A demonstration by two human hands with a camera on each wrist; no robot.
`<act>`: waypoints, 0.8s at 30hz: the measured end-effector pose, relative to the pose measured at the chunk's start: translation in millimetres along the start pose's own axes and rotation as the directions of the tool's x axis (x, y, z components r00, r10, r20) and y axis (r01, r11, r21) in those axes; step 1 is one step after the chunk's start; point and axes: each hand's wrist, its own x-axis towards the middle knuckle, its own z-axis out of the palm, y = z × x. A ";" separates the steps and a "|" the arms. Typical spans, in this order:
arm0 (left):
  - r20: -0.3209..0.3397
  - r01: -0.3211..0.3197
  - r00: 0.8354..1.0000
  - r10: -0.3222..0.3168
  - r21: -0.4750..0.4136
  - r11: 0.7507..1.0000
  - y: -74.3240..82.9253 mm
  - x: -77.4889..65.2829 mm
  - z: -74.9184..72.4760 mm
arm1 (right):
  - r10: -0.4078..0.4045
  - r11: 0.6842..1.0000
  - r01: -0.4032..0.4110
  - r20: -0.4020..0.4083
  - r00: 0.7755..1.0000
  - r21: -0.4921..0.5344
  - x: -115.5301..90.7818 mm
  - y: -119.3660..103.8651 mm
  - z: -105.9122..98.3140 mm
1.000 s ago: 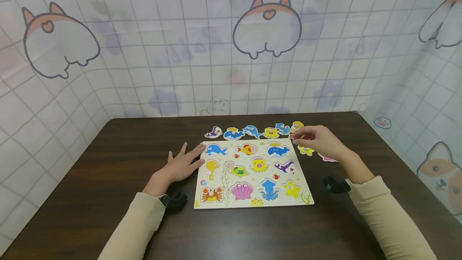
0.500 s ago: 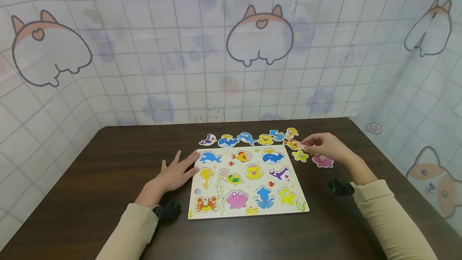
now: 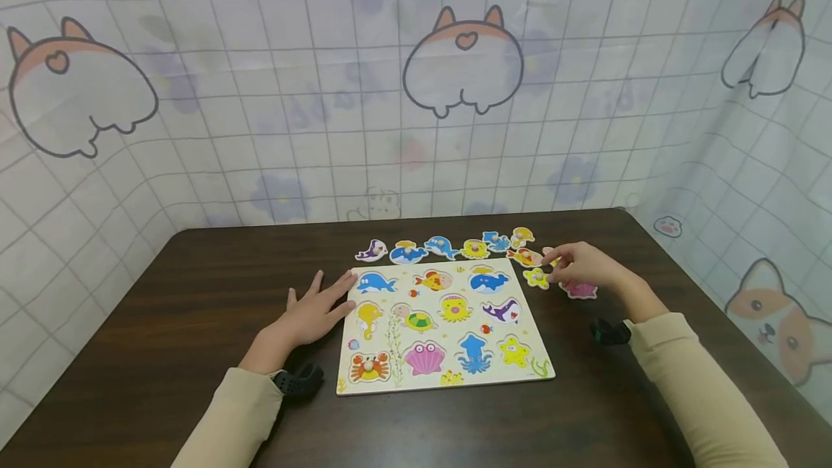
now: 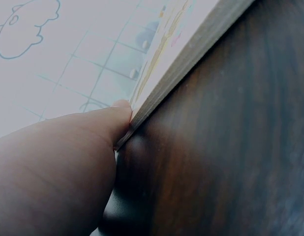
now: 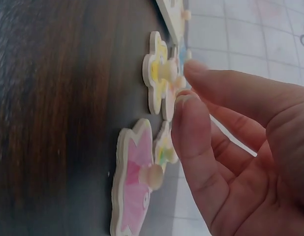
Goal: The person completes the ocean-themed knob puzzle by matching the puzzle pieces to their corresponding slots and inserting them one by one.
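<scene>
My left hand (image 3: 308, 320) lies with fingers spread against the left edge of a white sea-animal puzzle board (image 3: 474, 380); its thumb (image 4: 123, 105) touches the board's edge (image 4: 176, 69) in the left wrist view. A crab piece (image 3: 370, 367) with a knob sits in the board's near left corner. My right hand (image 3: 588, 266) hovers over loose knobbed pieces right of the board, with nothing visible in its bent fingers. Its thumb and index fingertip come close together near a yellow star piece (image 5: 155, 73). A pink shell piece (image 5: 135, 182) and a fish piece (image 3: 523, 257) lie nearby.
Behind the board stretches a row of loose pieces: a purple one (image 3: 372, 250), a whale (image 3: 407, 253), a dolphin (image 3: 441, 247), an octopus (image 3: 474, 249), a squid (image 3: 496, 241) and a seahorse (image 3: 522, 237). Another piece (image 5: 164, 150) is partly hidden by my right hand. The dark table (image 3: 195, 295) meets a patterned curtain.
My right hand has moved from the board's far right corner rightward and nearer, uncovering the fish piece, then shifted toward the star. My left hand stays on the board. The head view has shifted slightly.
</scene>
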 end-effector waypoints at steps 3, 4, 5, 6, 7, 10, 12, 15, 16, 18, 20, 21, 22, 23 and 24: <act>0.000 0.003 1.000 -0.003 0.004 1.000 0.0 0.4 -0.2 | -0.001 1.000 0.001 0.002 1.000 -0.024 4.3 0.7 3.0; 0.000 0.003 1.000 -0.003 0.003 1.000 -0.1 0.6 -0.2 | 0.002 1.000 -0.002 0.002 1.000 -0.030 5.4 0.3 4.2; -0.001 0.002 1.000 -0.002 0.004 1.000 -0.2 0.9 -0.1 | -0.001 0.999 0.001 0.004 1.000 -0.038 5.9 -0.6 4.9; -0.001 0.003 1.000 -0.003 0.005 1.000 -0.2 1.2 0.2 | 0.001 0.999 -0.001 0.005 1.000 -0.043 6.8 -1.4 5.9; -0.002 0.004 1.000 -0.004 0.004 1.000 -0.2 1.7 0.4 | 0.002 0.999 -0.002 0.008 1.000 -0.051 7.4 -2.0 6.7; -0.004 -0.003 1.000 0.003 0.002 1.000 -0.1 2.4 1.0 | 0.028 0.998 -0.027 0.007 1.000 -0.058 10.1 -2.4 7.4; -0.005 0.004 1.000 -0.004 0.002 1.000 0.2 2.7 1.1 | 0.043 0.997 -0.043 0.005 0.999 -0.059 11.9 -2.1 7.3; -0.015 0.007 1.000 -0.007 0.009 1.000 -0.1 3.0 0.5 | 0.051 0.997 -0.050 0.004 0.999 -0.056 14.4 -1.3 7.6; -0.020 0.011 1.000 -0.011 0.013 1.000 -0.1 3.1 0.2 | 0.050 0.997 -0.050 0.004 0.999 -0.052 15.2 -1.2 8.1; -0.027 0.015 1.000 -0.015 0.018 1.000 0.2 2.8 -0.4 | 0.047 0.998 -0.047 0.006 0.999 -0.047 16.4 -0.9 9.1; -0.024 0.014 1.000 -0.014 0.018 1.000 0.4 2.0 -0.9 | 0.045 0.998 -0.044 0.010 0.999 -0.047 17.0 -0.1 10.3; -0.019 0.017 1.000 -0.017 0.015 1.000 0.7 1.5 -1.1 | 0.045 0.998 -0.044 0.013 0.999 -0.046 17.1 0.3 10.8; -0.013 0.021 1.000 -0.020 0.015 1.000 0.7 0.9 -1.0 | 0.050 0.998 -0.049 0.014 0.999 -0.044 17.4 0.8 11.4; -0.006 0.023 1.000 -0.023 0.012 1.000 0.8 0.2 -1.0 | 0.050 0.998 -0.049 0.016 0.999 -0.046 17.5 1.2 11.8; 0.000 0.025 1.000 -0.025 0.010 1.000 0.7 -0.3 -0.8 | 0.049 0.998 -0.048 0.017 0.999 -0.049 17.7 1.5 12.3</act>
